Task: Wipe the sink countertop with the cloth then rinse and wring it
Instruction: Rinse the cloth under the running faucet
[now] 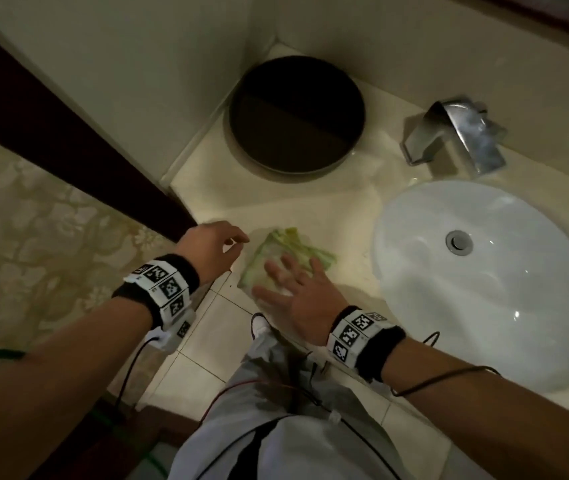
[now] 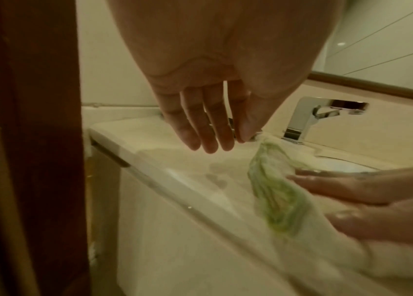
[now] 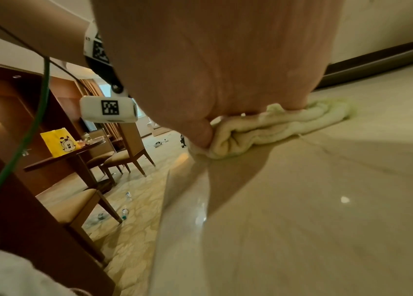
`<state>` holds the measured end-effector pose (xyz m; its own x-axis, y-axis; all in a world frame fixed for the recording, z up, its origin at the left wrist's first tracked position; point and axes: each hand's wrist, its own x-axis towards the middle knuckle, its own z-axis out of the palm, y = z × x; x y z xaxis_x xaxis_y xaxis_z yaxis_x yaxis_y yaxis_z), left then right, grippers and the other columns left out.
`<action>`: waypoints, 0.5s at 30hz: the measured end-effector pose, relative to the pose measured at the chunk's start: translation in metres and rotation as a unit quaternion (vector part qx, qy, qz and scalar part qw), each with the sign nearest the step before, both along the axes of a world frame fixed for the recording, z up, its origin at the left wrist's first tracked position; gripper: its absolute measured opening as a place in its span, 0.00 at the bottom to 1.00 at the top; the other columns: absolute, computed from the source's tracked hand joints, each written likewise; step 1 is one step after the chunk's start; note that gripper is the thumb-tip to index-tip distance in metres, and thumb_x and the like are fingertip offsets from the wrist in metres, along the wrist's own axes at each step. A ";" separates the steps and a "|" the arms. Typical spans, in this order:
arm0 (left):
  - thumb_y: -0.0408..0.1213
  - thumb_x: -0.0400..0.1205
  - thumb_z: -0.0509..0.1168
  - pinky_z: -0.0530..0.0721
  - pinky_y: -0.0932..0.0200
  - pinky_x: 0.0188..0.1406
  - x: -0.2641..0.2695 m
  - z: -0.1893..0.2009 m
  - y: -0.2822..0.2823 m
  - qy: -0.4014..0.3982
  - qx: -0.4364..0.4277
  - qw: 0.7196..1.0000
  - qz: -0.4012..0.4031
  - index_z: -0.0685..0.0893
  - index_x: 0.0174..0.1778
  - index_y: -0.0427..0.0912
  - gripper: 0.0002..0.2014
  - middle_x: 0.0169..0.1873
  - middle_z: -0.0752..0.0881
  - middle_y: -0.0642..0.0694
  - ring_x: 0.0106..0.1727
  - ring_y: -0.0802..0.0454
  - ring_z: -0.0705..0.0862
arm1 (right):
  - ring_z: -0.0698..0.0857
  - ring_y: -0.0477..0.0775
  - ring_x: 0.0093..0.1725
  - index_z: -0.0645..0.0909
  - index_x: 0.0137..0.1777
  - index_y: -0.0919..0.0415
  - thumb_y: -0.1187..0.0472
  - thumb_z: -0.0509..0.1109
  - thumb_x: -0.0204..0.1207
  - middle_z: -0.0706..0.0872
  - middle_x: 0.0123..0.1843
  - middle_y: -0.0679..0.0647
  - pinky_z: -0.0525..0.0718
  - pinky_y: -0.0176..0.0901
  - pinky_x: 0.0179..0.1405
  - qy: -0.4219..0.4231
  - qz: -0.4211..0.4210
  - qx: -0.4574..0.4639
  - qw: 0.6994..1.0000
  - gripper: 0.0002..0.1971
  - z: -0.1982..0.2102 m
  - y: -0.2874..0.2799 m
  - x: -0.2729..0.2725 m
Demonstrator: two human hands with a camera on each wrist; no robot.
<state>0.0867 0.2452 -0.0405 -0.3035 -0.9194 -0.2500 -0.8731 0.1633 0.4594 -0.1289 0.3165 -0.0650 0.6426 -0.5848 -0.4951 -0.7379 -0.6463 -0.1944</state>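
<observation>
your right hand (image 1: 295, 292) is lying flat on the cloth (image 1: 276, 252), fingers spread and straight, pressing it down onto the countertop (image 1: 328, 209) near the front edge, left of the sink (image 1: 484, 282). the right wrist view is showing the palm (image 3: 225, 80) bearing down on the bunched, pale green-and-white cloth (image 3: 276, 124), with folds squeezing out past the heel of the hand. just beside it, your left hand (image 1: 207, 249) is hovering over the left front corner of the countertop, holding nothing, fingers loosely extended and hanging down; the left wrist view is showing those fingers (image 2: 208, 130) relaxed above the surface, apart from the cloth (image 2: 276, 196). both wrists are wearing black bands with printed marker tags. farther back, a round dark tray (image 1: 297, 114) is sitting on the countertop in the corner by the wall. to its right, the chrome faucet (image 1: 456, 133) is standing behind the white oval sink, spout aiming toward the basin. wet streaks are showing on the countertop between the cloth and the faucet.
</observation>
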 end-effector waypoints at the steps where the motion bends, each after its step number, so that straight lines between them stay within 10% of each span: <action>1: 0.39 0.82 0.66 0.84 0.52 0.51 -0.007 -0.001 0.002 0.009 -0.002 1.000 -0.005 0.88 0.52 0.50 0.07 0.46 0.86 0.54 0.45 0.56 0.83 | 0.46 0.69 0.85 0.51 0.84 0.39 0.42 0.70 0.74 0.47 0.88 0.60 0.48 0.83 0.75 -0.016 -0.013 0.001 1.000 0.42 -0.002 0.009 -0.007; 15: 0.40 0.83 0.64 0.81 0.55 0.55 -0.152 0.001 0.028 0.017 0.057 0.980 -0.189 0.87 0.55 0.51 0.08 0.49 0.87 0.55 0.47 0.58 0.82 | 0.52 0.66 0.85 0.56 0.82 0.36 0.53 0.66 0.75 0.51 0.88 0.56 0.54 0.78 0.76 -0.026 -0.129 -0.031 0.991 0.37 -0.007 0.124 -0.138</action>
<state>-0.0650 0.2729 -0.0390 -0.6273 -0.7063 -0.3282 -0.7438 0.4185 0.5211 -0.2665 0.4410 -0.0718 0.4914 -0.7612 -0.4232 -0.8702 -0.4494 -0.2021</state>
